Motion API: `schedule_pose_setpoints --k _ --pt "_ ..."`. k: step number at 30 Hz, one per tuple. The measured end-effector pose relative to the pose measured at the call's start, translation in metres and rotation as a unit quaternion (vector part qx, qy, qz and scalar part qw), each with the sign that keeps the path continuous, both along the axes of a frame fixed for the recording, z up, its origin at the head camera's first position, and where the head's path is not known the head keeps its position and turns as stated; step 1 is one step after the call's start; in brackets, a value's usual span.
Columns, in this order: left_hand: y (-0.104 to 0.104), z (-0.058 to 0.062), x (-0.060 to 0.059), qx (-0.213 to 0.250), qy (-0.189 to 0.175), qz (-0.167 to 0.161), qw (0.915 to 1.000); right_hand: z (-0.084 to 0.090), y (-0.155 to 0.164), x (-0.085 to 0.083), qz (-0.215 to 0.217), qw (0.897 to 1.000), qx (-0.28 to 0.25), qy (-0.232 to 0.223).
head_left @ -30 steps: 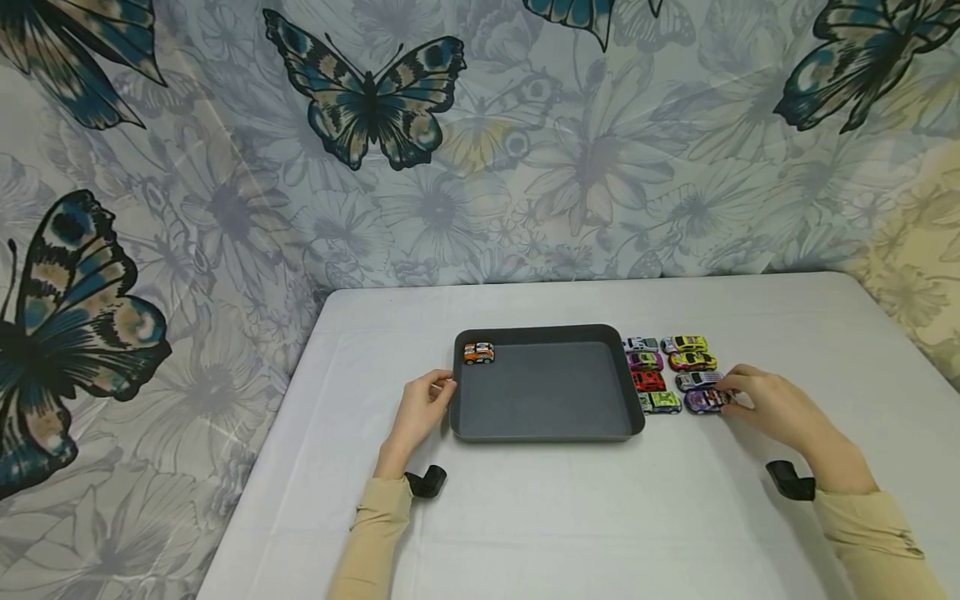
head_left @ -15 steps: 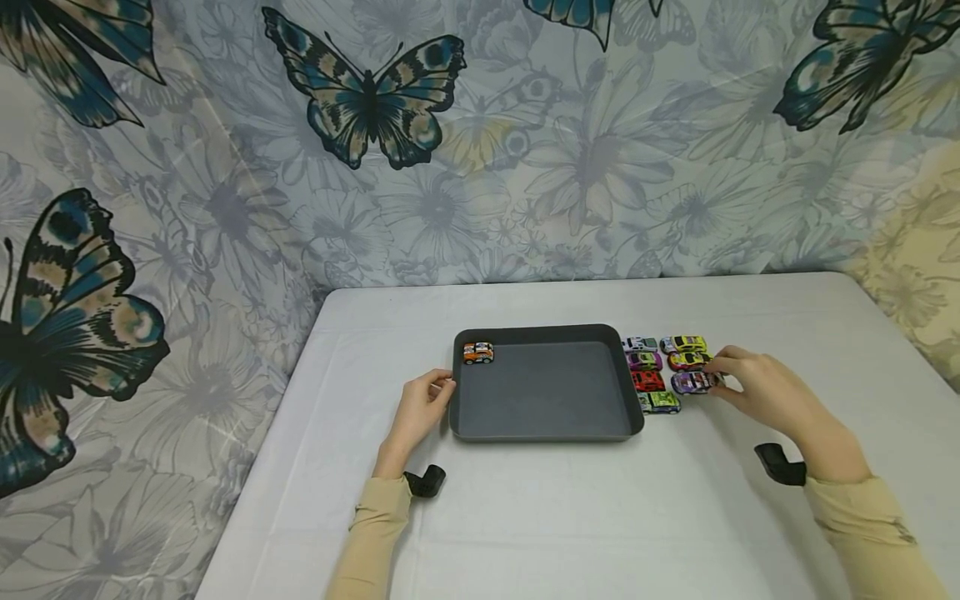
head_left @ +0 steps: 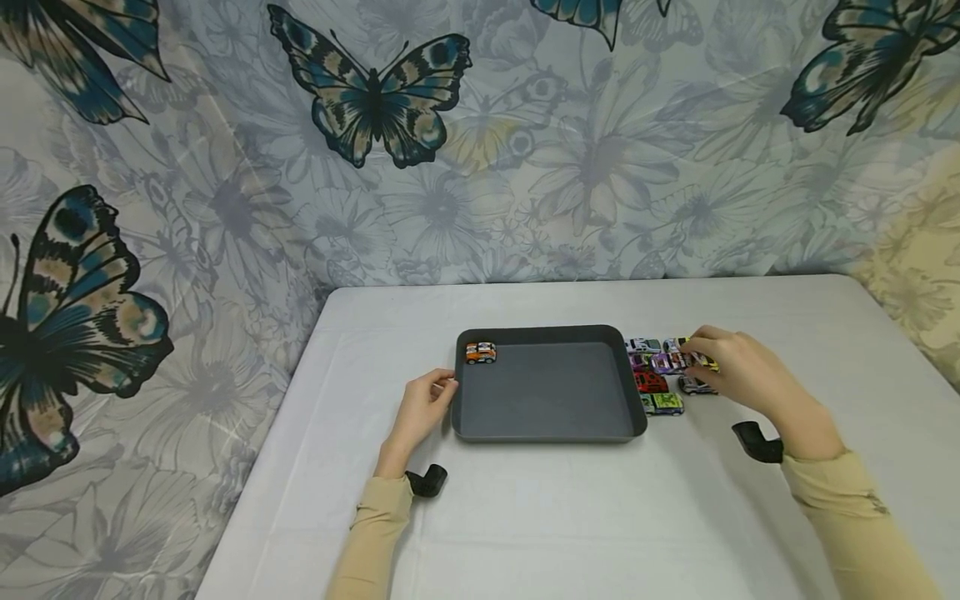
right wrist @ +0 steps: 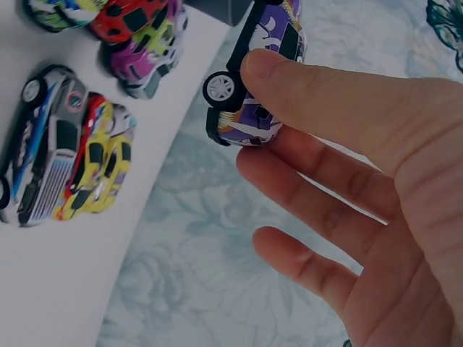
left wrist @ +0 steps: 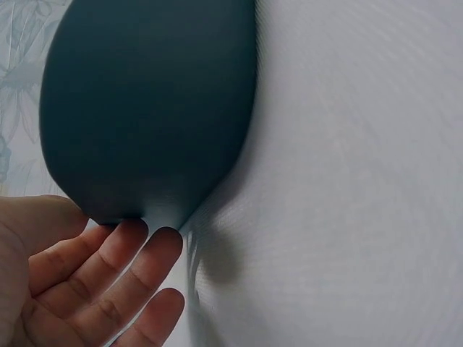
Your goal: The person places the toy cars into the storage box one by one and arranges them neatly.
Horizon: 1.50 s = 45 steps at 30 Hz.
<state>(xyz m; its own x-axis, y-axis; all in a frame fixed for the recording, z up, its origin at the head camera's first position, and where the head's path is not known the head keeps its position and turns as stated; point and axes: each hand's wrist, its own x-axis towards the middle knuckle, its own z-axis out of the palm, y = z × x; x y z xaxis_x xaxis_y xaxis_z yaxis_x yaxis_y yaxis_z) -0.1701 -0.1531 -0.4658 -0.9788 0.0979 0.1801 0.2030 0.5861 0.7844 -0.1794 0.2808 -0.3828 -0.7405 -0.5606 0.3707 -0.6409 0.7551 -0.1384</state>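
Observation:
A dark grey tray (head_left: 551,431) lies in the middle of the white table, with an orange toy car (head_left: 480,352) in its far left corner. My left hand (head_left: 424,406) rests against the tray's left rim (left wrist: 155,210) with relaxed fingers. My right hand (head_left: 731,371) pinches a purple toy car (head_left: 670,362) between thumb and fingers (right wrist: 304,94), lifted above the group of cars right of the tray. The purple car (right wrist: 260,79) shows its wheels in the right wrist view.
Several toy cars stay on the table right of the tray: a red one (head_left: 649,382), a green one (head_left: 664,403), a silver one (head_left: 694,385) and a white one (head_left: 642,344). A butterfly-print cloth hangs behind the table.
My right hand has lifted the purple car from the near right of the group and carried it left and away from me. The left hand has stayed at the tray's rim.

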Motion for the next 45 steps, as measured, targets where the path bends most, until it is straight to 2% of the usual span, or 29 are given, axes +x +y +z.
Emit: schedule_pose_setpoints --k 9,18,33,45 --pt "0.001 0.0 -0.001 0.004 0.0 -0.001 1.0 0.005 -0.021 -0.012 0.013 1.0 0.007 -0.008" --pt "0.0 0.0 -0.001 0.004 -0.002 -0.002 1.0 0.006 -0.05 -0.024 0.024 0.999 0.002 -0.045" --pt "0.0 0.0 -0.001 0.007 -0.004 -0.002 1.0 0.0 -0.093 -0.039 0.035 0.996 -0.003 -0.079" --pt "-0.001 -0.001 -0.001 0.002 -0.004 -0.001 1.0 -0.008 -0.128 -0.045 0.061 0.994 -0.006 -0.089"
